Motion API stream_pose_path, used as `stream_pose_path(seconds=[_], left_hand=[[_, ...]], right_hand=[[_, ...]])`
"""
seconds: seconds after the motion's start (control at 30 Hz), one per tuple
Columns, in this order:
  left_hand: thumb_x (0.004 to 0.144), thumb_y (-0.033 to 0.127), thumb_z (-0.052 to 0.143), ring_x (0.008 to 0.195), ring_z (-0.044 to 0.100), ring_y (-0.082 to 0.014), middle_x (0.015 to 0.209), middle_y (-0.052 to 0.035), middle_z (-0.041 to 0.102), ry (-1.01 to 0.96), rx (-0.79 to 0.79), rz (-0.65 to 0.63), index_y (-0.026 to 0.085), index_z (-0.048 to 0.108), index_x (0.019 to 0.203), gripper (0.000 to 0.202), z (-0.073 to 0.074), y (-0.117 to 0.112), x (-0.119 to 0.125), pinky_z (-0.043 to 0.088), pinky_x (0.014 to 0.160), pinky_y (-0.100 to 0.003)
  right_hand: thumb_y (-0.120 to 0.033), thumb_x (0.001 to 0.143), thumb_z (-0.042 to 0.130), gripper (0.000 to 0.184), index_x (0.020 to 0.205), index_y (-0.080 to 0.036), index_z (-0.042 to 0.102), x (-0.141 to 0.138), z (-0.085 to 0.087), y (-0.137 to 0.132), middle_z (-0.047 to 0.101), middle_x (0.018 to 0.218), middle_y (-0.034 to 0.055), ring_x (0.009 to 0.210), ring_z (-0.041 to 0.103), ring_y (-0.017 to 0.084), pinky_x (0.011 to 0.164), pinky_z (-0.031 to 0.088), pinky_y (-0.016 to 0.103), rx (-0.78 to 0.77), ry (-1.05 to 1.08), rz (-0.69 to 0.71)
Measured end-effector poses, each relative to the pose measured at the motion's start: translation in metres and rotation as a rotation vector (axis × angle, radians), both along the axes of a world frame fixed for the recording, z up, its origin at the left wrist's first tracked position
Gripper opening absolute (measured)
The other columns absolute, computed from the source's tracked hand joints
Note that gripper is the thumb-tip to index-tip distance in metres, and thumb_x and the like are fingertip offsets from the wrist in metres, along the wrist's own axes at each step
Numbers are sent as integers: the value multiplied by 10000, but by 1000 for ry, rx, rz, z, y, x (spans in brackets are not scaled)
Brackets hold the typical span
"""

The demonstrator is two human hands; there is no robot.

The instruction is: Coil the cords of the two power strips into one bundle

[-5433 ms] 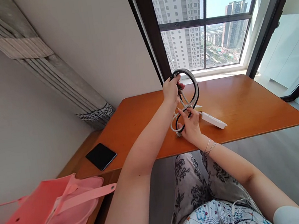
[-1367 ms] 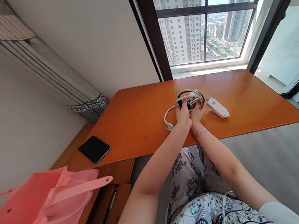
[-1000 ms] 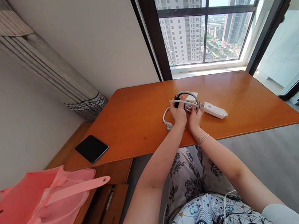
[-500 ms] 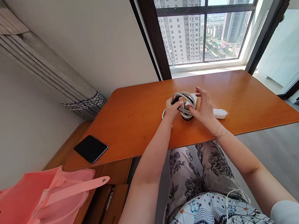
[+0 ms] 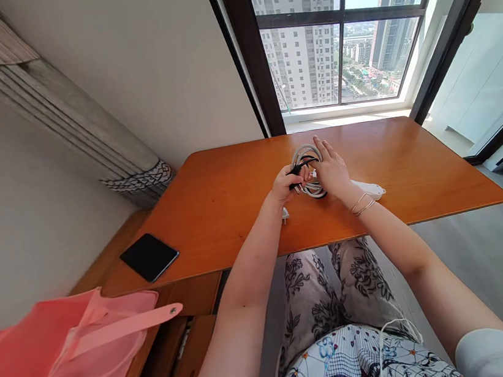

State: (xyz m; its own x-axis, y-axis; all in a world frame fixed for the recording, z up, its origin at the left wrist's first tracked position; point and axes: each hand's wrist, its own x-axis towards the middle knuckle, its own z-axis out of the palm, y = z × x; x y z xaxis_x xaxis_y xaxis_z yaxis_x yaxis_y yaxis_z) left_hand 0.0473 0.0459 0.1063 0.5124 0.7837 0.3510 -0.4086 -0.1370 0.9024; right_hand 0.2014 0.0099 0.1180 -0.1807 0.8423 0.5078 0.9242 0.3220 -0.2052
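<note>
A coiled cable (image 5: 313, 189) of pale grey loops, with black strands among them, is held just above the table. My left hand (image 5: 286, 182) is closed on the coil's left side, gripping a black part of it. Over the coil's right side lies my right hand (image 5: 331, 173), at the end of a black strand that crosses the loops. Its upper fingers stretch away from me, and its thumb is hidden. A white power strip (image 5: 373, 189) lies partly behind my right wrist. Beside my left wrist, a white plug (image 5: 285, 214) rests on the tabletop.
The wooden table (image 5: 231, 216) has a dark tablet (image 5: 150, 257) near its left front edge. A pink bag (image 5: 93, 358) stands at the lower left, on a lower wooden cabinet. A window (image 5: 345, 58) is beyond the far edge, and a curtain (image 5: 71, 122) hangs at the left.
My right hand has turned and moved left over the coil, where a black strand now crosses the loops between my hands. The white plug shows more clearly beside my left wrist.
</note>
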Motion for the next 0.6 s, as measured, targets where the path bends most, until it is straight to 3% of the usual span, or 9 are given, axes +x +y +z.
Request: stream_pose_path(seconds=[0.2,0.37,0.53,0.6], left_hand=[[472,288,717,493,405,-121,520,-23,450,74,-122,-25,204,473,428,262,4,-1,-6,498,698,-406],[503,345,751,489,385,-107,545,-14,465,38,-173,-28,207,486,429,307,-3,-5,0,503,652,-364],[634,378,755,563,508,-118,603,-15,544,-20,-318,267,191,554,524,296,-14,0,8,439,551,-260],[683,394,754,574,541,-118,611,-15,572,3,-399,331,185,573,564,301,-15,3,11,418,536,-247]], right_hand=[[-168,884,708,303,1174,-252,736,0,1,5,158,1711,53,1588,-1,353,1240,164,654,0,3,72],[-167,877,681,224,1079,-228,756,8,-8,13,266,1676,77,1580,85,355,1235,114,675,-16,-23,157],[-202,929,552,188,997,-215,727,20,-23,11,378,1617,71,1573,126,310,1250,157,609,139,19,191],[-222,936,532,197,996,-225,720,22,-29,8,433,1578,67,1553,183,301,1255,162,578,190,43,189]])
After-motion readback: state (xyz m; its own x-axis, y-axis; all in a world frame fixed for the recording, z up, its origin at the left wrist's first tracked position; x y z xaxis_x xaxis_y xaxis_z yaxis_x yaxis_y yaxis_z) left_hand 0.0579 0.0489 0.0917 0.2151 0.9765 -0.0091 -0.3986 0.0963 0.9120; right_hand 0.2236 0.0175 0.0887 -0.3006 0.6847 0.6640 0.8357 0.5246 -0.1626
